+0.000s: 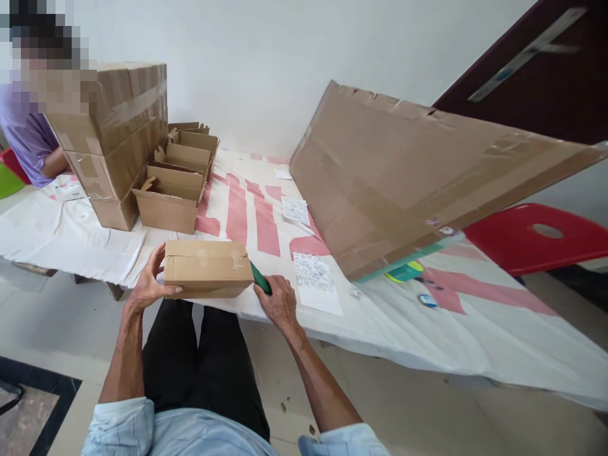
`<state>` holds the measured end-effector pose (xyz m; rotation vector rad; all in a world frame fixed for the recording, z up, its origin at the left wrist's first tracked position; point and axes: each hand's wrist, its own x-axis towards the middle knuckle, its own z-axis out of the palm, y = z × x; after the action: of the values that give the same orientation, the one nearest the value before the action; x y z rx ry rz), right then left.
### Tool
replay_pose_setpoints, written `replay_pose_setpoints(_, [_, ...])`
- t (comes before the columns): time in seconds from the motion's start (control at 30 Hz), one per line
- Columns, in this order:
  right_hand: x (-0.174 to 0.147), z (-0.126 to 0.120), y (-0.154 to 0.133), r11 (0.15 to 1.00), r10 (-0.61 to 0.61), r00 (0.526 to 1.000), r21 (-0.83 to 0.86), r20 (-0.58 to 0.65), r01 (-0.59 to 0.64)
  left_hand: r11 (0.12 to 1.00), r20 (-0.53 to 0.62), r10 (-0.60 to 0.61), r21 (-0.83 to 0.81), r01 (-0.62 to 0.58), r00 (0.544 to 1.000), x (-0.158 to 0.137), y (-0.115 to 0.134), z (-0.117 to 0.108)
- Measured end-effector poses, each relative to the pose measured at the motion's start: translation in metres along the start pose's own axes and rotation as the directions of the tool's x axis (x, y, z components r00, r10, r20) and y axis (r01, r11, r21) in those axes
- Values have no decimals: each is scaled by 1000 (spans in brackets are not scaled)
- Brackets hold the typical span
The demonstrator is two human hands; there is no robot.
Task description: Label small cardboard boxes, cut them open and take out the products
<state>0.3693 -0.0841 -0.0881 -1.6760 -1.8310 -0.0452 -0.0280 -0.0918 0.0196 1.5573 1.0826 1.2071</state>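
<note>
A small closed cardboard box (204,269) is held at the table's front edge, above my lap. My left hand (151,282) grips its left end, thumb along the front and fingers around the far side. My right hand (278,301) is closed around a green tool (260,278) whose tip meets the right end of the box. Most of that tool is hidden by the box and my fingers, so its kind cannot be made out. A seam runs along the upper part of the box.
Several open cardboard boxes (168,209) stand behind, beside a tall stack of taped cartons (114,139). A large cardboard sheet (408,171) leans at right over a tape roll (427,301). Printed sheets (318,278) lie on the cloth. A person (28,126) sits at far left; a red chair (536,234) is right.
</note>
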Motion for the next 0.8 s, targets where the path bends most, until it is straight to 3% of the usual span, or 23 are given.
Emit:
replay_pose_setpoints(0.6, [-3, 9, 14, 999, -39, 999, -21, -7, 39, 991, 13, 125, 35, -126, 992, -26, 7, 4])
replay_pose_setpoints(0.8, [-5, 11, 17, 999, -47, 999, -25, -14, 47, 992, 59, 91, 81, -96, 994, -28, 15, 0])
